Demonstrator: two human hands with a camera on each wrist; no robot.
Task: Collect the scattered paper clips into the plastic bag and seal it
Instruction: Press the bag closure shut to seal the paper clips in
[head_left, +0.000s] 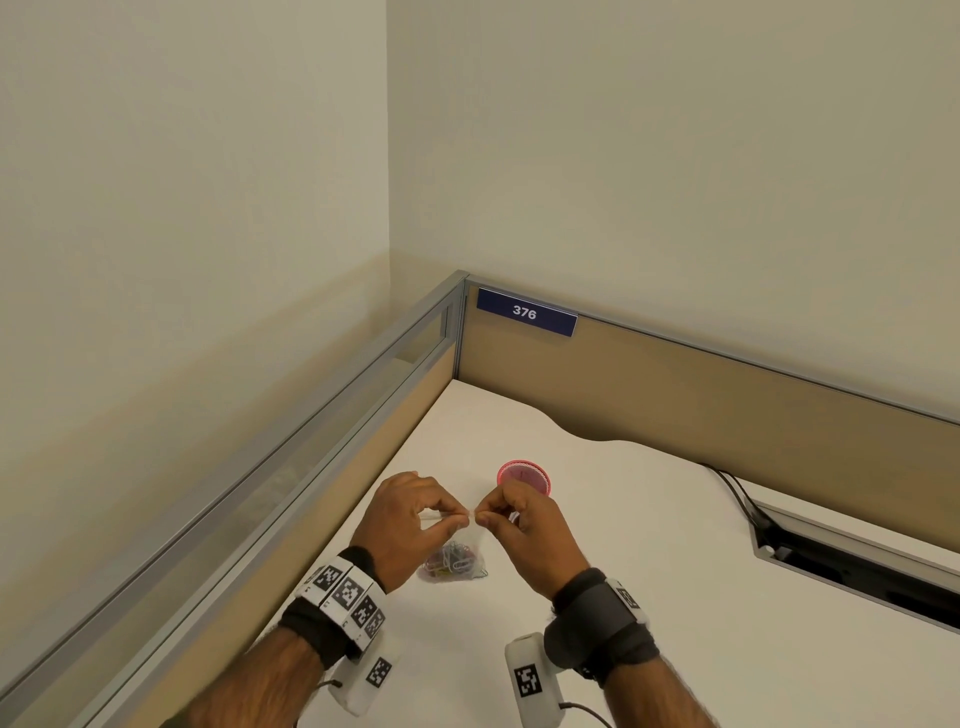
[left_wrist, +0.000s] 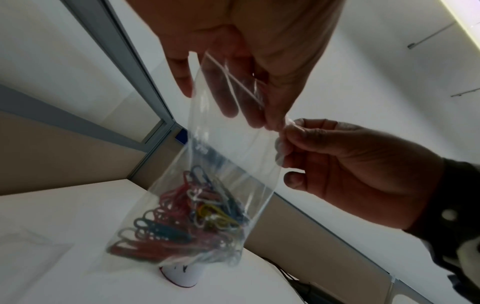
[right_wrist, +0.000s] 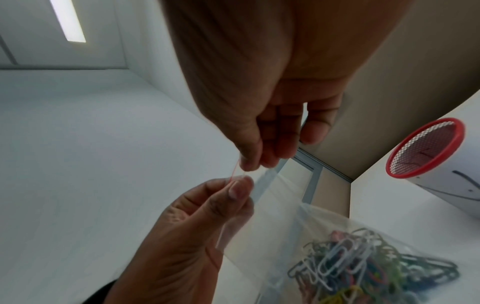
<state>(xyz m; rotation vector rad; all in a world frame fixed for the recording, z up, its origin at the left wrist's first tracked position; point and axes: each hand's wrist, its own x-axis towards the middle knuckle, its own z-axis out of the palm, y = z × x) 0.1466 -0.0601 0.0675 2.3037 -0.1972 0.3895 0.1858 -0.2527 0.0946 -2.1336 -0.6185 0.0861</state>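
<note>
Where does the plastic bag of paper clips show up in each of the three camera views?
Head: plastic bag hangs low centre, between the two hands.
Left wrist: fills the centre, paper clips bunched at its bottom.
Right wrist: lower right, its top strip pinched at centre.
Shared landmark: red mesh cup, just behind the bag.
</note>
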